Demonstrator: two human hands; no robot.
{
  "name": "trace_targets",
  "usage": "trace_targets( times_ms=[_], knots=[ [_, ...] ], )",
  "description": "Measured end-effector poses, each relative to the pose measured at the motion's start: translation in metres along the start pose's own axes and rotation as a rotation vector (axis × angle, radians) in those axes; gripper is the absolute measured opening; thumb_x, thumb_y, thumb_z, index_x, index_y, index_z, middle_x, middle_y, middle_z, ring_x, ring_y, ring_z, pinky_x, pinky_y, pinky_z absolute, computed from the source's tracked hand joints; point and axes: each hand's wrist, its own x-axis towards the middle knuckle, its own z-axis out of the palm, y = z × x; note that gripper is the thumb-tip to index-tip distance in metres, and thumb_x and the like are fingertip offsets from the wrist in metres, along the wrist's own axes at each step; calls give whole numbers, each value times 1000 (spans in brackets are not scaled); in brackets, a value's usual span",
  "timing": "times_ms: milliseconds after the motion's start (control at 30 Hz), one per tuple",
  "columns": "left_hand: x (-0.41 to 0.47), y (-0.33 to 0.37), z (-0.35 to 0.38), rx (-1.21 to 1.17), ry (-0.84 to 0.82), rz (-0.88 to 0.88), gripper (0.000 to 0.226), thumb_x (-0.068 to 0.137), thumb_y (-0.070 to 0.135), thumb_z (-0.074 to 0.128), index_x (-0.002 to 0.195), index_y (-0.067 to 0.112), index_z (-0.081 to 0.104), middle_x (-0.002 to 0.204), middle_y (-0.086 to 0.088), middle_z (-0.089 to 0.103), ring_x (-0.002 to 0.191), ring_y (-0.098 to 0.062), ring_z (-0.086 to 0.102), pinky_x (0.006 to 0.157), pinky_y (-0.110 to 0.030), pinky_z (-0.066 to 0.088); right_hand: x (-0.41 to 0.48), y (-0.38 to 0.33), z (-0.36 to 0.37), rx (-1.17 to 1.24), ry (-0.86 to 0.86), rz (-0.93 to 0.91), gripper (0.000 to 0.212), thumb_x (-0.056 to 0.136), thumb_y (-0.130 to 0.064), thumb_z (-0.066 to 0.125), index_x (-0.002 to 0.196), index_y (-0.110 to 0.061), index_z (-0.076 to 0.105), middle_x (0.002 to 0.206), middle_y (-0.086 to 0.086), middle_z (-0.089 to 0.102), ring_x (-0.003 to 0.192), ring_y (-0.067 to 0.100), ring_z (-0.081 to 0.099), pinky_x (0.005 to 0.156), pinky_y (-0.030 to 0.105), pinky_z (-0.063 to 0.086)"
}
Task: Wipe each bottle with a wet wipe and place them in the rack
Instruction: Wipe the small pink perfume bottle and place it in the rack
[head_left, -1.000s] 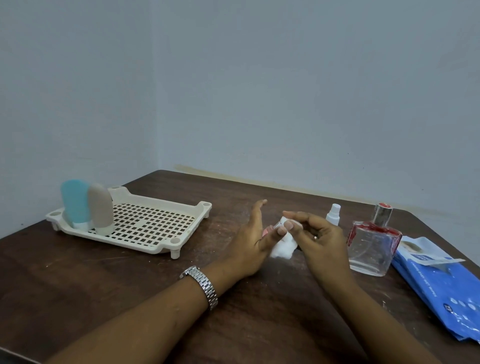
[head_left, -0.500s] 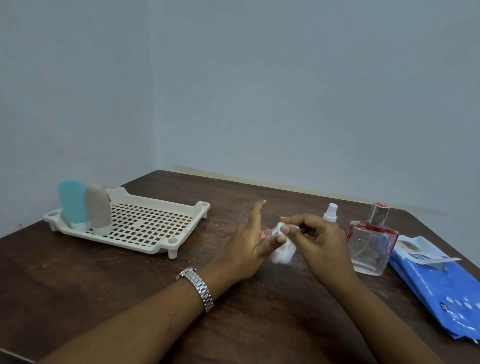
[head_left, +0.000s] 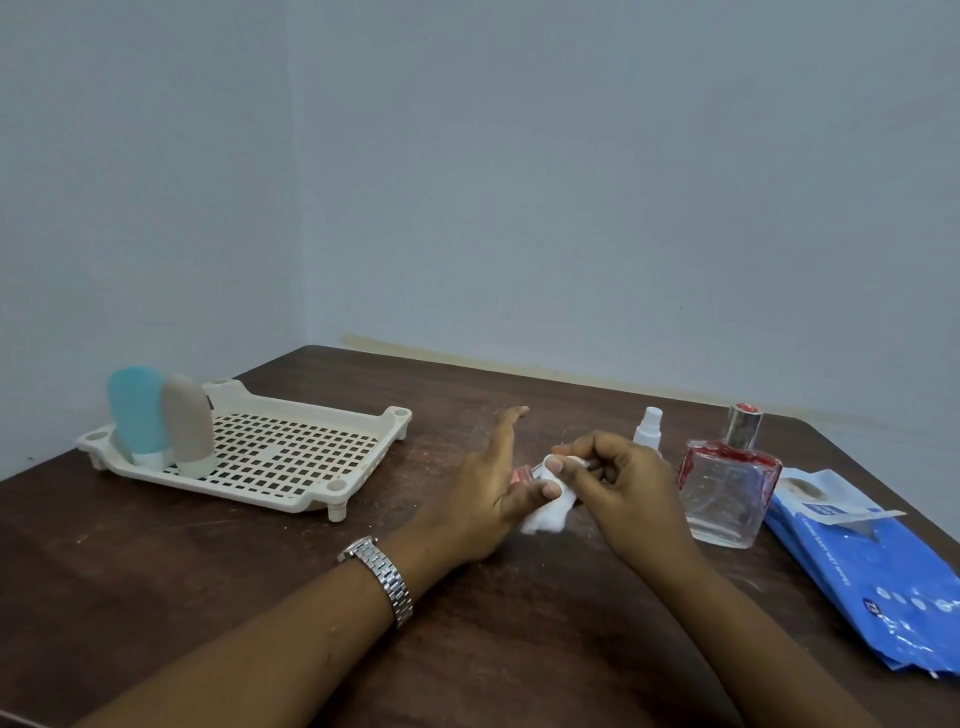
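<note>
Head view, items listed from left to right.

1. Rack (head_left: 291, 470): a cream perforated tray on the wooden table (head_left: 156, 571), at 10 o'clock from the hands. Two bottles stand in its left end, cap down and touching each other: the blue bottle (head_left: 136, 410) on the left and the beige bottle (head_left: 187, 423) on the right.

2. Left hand (head_left: 483, 499): located near the table centre, with a metal wristwatch (head_left: 382, 577) on the wrist. The index finger is extended straight toward 12 o'clock. The thumb is curled inward and presses on the small pink bottle (head_left: 522, 474), pinching it against the other fingers. Most of this bottle is hidden by the hand and the wipe, so its shape cannot be told with certainty.

3. Wet wipe (head_left: 548, 512): a white, crumpled sheet between the two hands, wrapped over the right end of the small pink bottle. Its lower part hangs toward the table.

4. Right hand (head_left: 623, 493): at 3 o'clock from the left hand. The fingers are curled, and the thumb and fingertips pinch the wet wipe against the bottle.

5. White spray bottle (head_left: 648, 428): upright at 12 o'clock from the right hand, partly hidden behind it.

6. Glass perfume bottle (head_left: 724, 488): upright at 3 o'clock from the right hand, just beside it.

7. Blue wipes pack (head_left: 872, 571): flat at 4 o'clock from the glass perfume bottle, with the flap label raised.
</note>
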Motion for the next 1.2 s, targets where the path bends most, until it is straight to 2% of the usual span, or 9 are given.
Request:
trace_targets(
  times_ms=[133, 333, 533, 667, 800, 933, 1000, 1100, 1200],
  knots=[
    [4, 8, 10, -206, 92, -37, 124, 51, 102, 19, 146, 22, 18, 62, 5, 57, 56, 3, 57, 50, -12, 35, 1, -8, 2, 314, 38, 109, 11, 86, -10, 62, 82, -2, 67, 71, 5, 69, 64, 11, 67, 54, 18, 51],
    [5, 20, 20, -564, 63, -168, 117, 42, 103, 28, 136, 34, 23, 53, 2, 53, 34, -11, 44, 34, -19, 37, 4, -10, 5, 554, 146, 249, 7, 88, -10, 60, 93, -7, 60, 75, 15, 70, 64, 19, 67, 51, 23, 51],
    [6, 24, 17, -796, -31, -279, 97, 42, 101, 30, 119, 43, 38, 52, 3, 53, 36, -10, 44, 37, -19, 42, 9, -7, -4, 602, 379, 327, 5, 91, -16, 56, 95, -16, 53, 75, -2, 69, 68, 8, 66, 51, 24, 52],
    [6, 29, 13, -833, -2, -328, 66, 63, 77, 14, 109, 40, 42, 51, 3, 54, 38, -11, 44, 39, -19, 41, 5, -5, -4, 507, 345, 272, 6, 89, -18, 59, 89, -14, 54, 73, 2, 67, 66, 12, 66, 50, 26, 53],
    [5, 30, 18, -818, 38, -333, 85, 56, 91, 20, 116, 37, 46, 54, 1, 62, 38, -11, 52, 37, -20, 43, 0, -5, 15, 382, 240, 190, 14, 83, -28, 63, 86, -15, 65, 78, 5, 67, 70, 15, 63, 57, 29, 51],
    [8, 27, 13, -819, 105, -370, 69, 72, 71, 14, 113, 31, 52, 62, 1, 69, 50, -11, 62, 43, -23, 49, -9, -10, 28, 276, -31, 110, 35, 77, -41, 63, 107, -21, 66, 94, -4, 71, 87, 7, 66, 72, 24, 54],
    [9, 23, 11, -823, 145, -412, 65, 71, 72, 14, 102, 34, 56, 69, -1, 70, 53, -13, 64, 43, -23, 48, -10, -7, 30, 119, -53, 58, 35, 84, -30, 65, 118, -24, 61, 108, -10, 66, 96, -2, 62, 77, 13, 50],
    [8, 25, 9, -855, 160, -465, 67, 69, 74, 16, 88, 29, 62, 56, -6, 66, 42, -15, 58, 39, -22, 45, -10, -5, 31, -50, 38, -53, 36, 86, -11, 65, 120, -21, 60, 112, -11, 64, 99, -6, 58, 83, 9, 46],
    [9, 25, 10, -909, 186, -478, 70, 63, 77, 21, 87, 29, 65, 62, -6, 70, 55, -20, 63, 56, -31, 51, -11, -5, 34, -124, 108, -169, 40, 83, -6, 66, 119, -22, 58, 107, -15, 62, 98, -2, 60, 84, 11, 48]
  ],
)
